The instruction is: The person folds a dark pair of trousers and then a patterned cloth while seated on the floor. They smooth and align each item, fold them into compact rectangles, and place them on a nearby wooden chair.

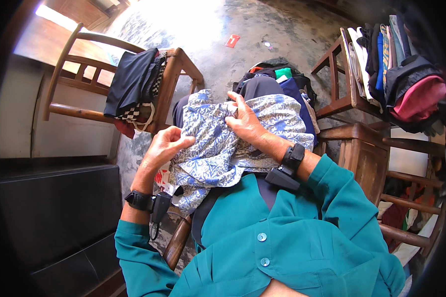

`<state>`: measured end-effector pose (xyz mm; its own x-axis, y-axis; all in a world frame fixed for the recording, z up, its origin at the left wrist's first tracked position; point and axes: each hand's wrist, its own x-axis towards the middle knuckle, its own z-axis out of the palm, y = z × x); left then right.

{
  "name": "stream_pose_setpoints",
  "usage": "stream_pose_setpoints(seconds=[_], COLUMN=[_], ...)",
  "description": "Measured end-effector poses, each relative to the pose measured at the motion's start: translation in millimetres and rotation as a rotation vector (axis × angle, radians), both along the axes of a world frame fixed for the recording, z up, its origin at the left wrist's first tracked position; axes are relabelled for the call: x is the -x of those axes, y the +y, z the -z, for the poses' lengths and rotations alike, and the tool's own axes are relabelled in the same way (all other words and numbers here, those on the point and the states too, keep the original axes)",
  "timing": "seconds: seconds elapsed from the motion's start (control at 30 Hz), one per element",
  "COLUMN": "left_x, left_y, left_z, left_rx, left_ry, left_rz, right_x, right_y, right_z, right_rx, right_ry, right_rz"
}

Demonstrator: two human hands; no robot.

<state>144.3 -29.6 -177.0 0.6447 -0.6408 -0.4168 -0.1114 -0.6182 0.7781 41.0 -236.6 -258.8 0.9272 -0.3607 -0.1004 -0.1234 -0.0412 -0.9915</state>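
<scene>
A blue-and-white patterned cloth garment (212,148) lies gathered and creased across my lap. Its left edge is pinched between the thumb and fingers of my left hand (170,143). My right hand (243,118) rests on the upper middle of the fabric, thumb and forefinger apart; whether it grips a fold there I cannot tell. The cloth drapes over both knees, and a lower part hangs down beside my left thigh. Black straps with small black devices are on both wrists.
A wooden chair (167,74) at left bears dark and checkered clothes (128,83). Beyond my knees is a pile of clothes (282,72). At right, a wooden chair (332,70) holds a row of folded clothes (380,59) and a dark-and-pink bundle (418,96). A red packet (232,41) lies on the floor.
</scene>
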Motion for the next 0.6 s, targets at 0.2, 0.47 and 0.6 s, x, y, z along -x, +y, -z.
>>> stream_pose_setpoints(seconds=[0.2,0.47,0.6], left_x=[9,23,48], left_y=[-12,-45,-91], left_z=[7,-14,-32], left_rx=[-0.001,0.038,0.265], left_ry=[-0.009,-0.046,-0.294], left_rz=[0.108,0.036,0.165], right_x=[39,123,158], right_y=[-7,-39,-55], right_z=[-25,-58,-71], right_rx=[0.464,0.352,0.013], right_ry=[-0.212,-0.134,0.076], right_rz=[-0.073,-0.19,-0.155])
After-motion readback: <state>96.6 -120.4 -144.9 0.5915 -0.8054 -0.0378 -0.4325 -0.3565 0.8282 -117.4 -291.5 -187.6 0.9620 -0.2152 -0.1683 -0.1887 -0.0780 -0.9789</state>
